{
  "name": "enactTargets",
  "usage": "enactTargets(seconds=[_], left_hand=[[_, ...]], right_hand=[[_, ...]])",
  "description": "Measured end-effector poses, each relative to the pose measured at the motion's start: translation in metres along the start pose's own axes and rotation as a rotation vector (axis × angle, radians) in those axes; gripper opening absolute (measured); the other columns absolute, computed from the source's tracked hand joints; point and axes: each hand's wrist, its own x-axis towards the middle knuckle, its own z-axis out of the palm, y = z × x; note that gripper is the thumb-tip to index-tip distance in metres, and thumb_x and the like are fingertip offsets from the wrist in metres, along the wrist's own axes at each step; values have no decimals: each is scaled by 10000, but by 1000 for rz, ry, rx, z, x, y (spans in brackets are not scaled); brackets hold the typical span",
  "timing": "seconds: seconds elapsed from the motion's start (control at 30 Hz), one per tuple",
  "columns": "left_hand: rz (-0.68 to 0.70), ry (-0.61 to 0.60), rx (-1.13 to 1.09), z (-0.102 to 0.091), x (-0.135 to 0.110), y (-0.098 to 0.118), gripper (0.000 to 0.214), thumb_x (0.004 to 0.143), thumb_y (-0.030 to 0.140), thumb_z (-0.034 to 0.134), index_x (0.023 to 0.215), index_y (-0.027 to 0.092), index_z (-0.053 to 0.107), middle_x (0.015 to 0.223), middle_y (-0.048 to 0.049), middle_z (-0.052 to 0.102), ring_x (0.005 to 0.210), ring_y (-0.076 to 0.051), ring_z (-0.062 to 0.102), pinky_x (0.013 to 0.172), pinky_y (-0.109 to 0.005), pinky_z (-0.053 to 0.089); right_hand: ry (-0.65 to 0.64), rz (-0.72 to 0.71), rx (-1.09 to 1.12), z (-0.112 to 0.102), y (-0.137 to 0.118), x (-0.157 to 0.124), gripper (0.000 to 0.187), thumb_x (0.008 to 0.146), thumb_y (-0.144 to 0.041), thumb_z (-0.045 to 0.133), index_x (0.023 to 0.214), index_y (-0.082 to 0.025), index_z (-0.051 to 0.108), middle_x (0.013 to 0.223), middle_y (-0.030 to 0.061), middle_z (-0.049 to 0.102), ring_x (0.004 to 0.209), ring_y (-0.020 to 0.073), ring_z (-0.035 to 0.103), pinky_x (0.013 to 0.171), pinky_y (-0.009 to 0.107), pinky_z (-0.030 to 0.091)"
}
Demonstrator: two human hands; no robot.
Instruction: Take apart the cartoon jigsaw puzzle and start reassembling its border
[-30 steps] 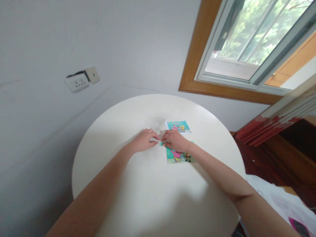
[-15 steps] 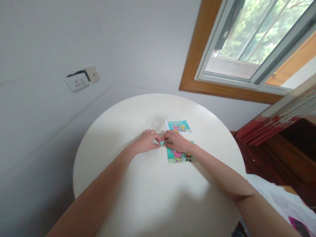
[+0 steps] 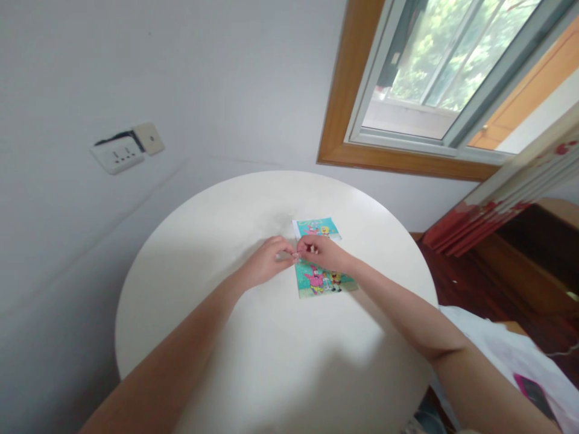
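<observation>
A small cartoon jigsaw puzzle (image 3: 323, 281) lies on the round white table (image 3: 253, 361), teal with pink and yellow figures. My left hand (image 3: 266, 262) and my right hand (image 3: 323, 253) meet fingertip to fingertip at the puzzle's upper left corner. Both are pinched; earlier frames show a small teal puzzle piece there, now hidden between the fingers. A matching picture card (image 3: 315, 228) lies just beyond my hands.
A white wall socket (image 3: 118, 154) and a switch plate are on the grey wall at the left. A wood-framed window (image 3: 398, 84) is at the upper right. A curtain (image 3: 502, 202) and dark wooden furniture stand right of the table.
My head has turned, shifting the whole scene left. The hands stay pinched together at the puzzle's corner; the teal piece seen between them earlier is now covered by the fingers.
</observation>
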Motion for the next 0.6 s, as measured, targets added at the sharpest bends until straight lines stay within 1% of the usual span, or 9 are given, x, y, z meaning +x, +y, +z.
enactTargets(seconds=[0.1, 0.17, 0.23, 0.3, 0.37, 0.4, 0.47, 0.5, 0.6], left_hand=[[-5, 109, -107, 12, -2, 18, 205, 906, 354, 516, 998, 186, 590, 987, -56, 617, 930, -187, 581, 816, -319, 486], [38, 118, -80, 19, -4, 30, 206, 909, 320, 512, 1049, 184, 579, 1020, -64, 612, 980, -203, 563, 874, -357, 471], [98, 63, 7, 26, -7, 41, 201, 903, 299, 522, 1057, 191, 594, 1045, -68, 616, 1023, -223, 545, 924, -398, 444], [147, 2, 81, 33, -10, 48, 222, 908, 269, 518, 1104, 206, 601, 1113, -72, 615, 1086, -231, 527, 971, -413, 420], [197, -59, 151, 40, -12, 50, 266, 929, 265, 495, 1174, 226, 590, 1243, -72, 584, 1193, -232, 484, 1036, -420, 378], [219, -93, 190, 44, -14, 50, 297, 937, 271, 486, 1219, 235, 572, 1325, -68, 544, 1259, -234, 442, 1069, -424, 350], [252, -160, 268, 50, -16, 48, 370, 949, 297, 474, 1314, 253, 512, 1448, -57, 446, 1352, -240, 354, 1112, -436, 304], [260, -186, 303, 53, -18, 46, 401, 954, 313, 467, 1351, 263, 479, 1478, -53, 413, 1371, -243, 331, 1121, -444, 290], [265, -230, 376, 57, -20, 44, 433, 973, 349, 425, 1403, 297, 421, 1495, -43, 394, 1369, -244, 345, 1132, -461, 269]], right_hand=[[64, 53, 149, -18, 6, -11, 115, 821, -267, 585, 773, -163, 583, 674, -31, 537, 612, 91, 477, 580, 215, 374], [111, 107, 257, -31, 14, -21, 141, 794, -298, 619, 770, -164, 580, 642, -38, 519, 586, 89, 486, 563, 218, 382], [143, 179, 344, -42, 24, -33, 171, 759, -317, 658, 776, -162, 589, 629, -40, 526, 582, 95, 515, 572, 228, 409], [149, 240, 388, -50, 33, -45, 191, 733, -321, 677, 816, -159, 618, 614, -48, 525, 568, 96, 516, 572, 234, 418], [126, 283, 395, -54, 42, -57, 211, 727, -317, 676, 860, -156, 648, 605, -51, 528, 562, 96, 513, 573, 238, 415], [110, 296, 385, -56, 46, -62, 213, 730, -314, 673, 868, -154, 658, 608, -47, 537, 568, 98, 517, 577, 239, 414], [91, 303, 332, -57, 53, -70, 195, 749, -312, 658, 856, -150, 673, 635, -28, 572, 600, 106, 533, 594, 241, 412], [91, 298, 286, -57, 56, -73, 187, 762, -314, 648, 846, -150, 680, 654, -16, 593, 615, 109, 536, 600, 240, 409], [115, 272, 127, -55, 66, -78, 182, 787, -320, 634, 830, -158, 706, 716, 12, 644, 639, 112, 531, 601, 236, 397]])
